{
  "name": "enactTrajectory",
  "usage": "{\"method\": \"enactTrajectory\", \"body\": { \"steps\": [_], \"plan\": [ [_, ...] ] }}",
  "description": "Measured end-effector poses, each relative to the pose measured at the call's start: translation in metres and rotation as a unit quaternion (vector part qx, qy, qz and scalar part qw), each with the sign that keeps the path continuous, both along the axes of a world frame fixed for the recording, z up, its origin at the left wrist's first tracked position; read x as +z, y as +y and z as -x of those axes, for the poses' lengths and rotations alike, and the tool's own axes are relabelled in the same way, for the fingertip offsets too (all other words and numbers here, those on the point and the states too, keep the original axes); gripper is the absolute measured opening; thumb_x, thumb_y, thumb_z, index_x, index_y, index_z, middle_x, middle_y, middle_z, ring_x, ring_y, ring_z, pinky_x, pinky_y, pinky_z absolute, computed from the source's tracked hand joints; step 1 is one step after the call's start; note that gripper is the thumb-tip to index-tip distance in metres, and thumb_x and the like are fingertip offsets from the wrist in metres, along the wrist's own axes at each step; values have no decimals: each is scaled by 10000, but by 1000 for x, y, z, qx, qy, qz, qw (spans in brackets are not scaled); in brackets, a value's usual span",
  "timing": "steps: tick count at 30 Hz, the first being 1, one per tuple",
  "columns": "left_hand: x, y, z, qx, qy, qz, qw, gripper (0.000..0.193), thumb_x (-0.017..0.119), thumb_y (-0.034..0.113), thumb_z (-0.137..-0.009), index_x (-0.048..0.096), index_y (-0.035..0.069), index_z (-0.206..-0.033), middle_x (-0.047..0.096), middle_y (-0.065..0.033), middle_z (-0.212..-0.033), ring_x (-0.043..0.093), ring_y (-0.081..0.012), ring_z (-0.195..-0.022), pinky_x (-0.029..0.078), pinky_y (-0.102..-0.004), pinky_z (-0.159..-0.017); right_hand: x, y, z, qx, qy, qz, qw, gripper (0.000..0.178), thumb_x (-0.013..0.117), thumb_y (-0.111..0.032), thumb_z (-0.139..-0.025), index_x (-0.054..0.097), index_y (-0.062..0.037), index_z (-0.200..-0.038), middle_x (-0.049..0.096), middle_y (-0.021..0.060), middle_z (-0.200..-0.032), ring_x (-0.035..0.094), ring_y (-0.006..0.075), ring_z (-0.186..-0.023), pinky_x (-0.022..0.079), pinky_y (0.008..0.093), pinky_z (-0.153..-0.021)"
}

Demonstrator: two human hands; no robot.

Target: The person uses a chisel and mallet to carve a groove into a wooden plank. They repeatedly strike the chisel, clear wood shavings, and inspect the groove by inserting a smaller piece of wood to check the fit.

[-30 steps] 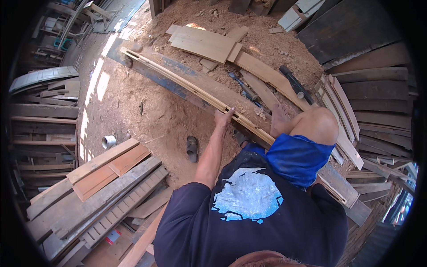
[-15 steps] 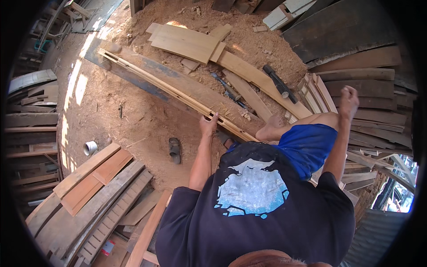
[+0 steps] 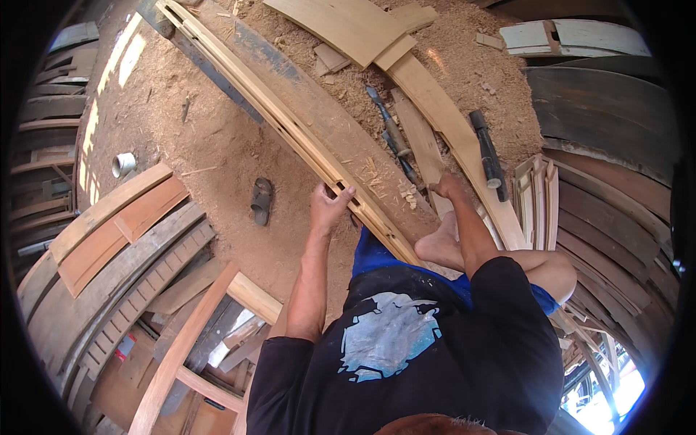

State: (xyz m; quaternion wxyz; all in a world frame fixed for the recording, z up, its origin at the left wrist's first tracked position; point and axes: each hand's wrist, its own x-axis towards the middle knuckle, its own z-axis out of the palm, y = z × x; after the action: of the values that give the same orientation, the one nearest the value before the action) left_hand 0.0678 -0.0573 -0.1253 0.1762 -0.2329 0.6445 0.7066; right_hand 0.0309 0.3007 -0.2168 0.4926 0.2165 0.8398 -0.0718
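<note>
There's a long, pale rail (image 3: pixel 291 133), cut with dark slots, lying slantwise along a wider, worn plank (image 3: pixel 279 69).

The slotted rail (image 3: pixel 254 96) is pale wood, planed smooth with a faint sheen. The plank (image 3: pixel 326 130) beneath it is rough, matt wood, scuffed with blue-grey patches. The broad board (image 3: pixel 337 25) is smooth, pale, matt timber. Loose wood shavings (image 3: pixel 475 83) look dry and coarse. The black shirt (image 3: pixel 471 362) is matt cloth with a cracked, slightly shiny print (image 3: pixel 391 333); the blue shorts (image 3: pixel 370 255) are cloth too.
</note>
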Motion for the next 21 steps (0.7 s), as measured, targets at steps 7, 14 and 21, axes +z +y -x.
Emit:
{"method": "enactTrajectory", "body": {
  "steps": [7,14,21],
  "plan": [
    [-7,-4,3,-9,-11,-3,1000,487,858,196,-885,611,-27,-1240,725,-94,-1111,697,-183,-1013,563,-340,-914,-31,23,-9,81,6,-39,996,1142,852,-421,-792,196,-34,-1643,513,304,-1507,519,449,-1396,447,529,-1138],
    [-10,0,3,1,-4,-9,1000,477,858,193,-886,618,-41,-1226,730,-87,-1099,698,-180,-1019,558,-343,-930,-61,73,-11,-37,37,126,991,849,833,-399,-751,562,23,-1436,651,273,-1365,656,392,-1250,516,448,-1061],
    [-16,-4,0,-8,-26,21,999,519,866,216,-882,605,-37,-1251,720,-89,-1134,692,-182,-1040,549,-343,-951,-33,60,-11,-20,61,99,993,782,884,-395,-712,670,74,-1300,667,297,-1324,667,361,-1243,526,436,-1038]
  ]
}}
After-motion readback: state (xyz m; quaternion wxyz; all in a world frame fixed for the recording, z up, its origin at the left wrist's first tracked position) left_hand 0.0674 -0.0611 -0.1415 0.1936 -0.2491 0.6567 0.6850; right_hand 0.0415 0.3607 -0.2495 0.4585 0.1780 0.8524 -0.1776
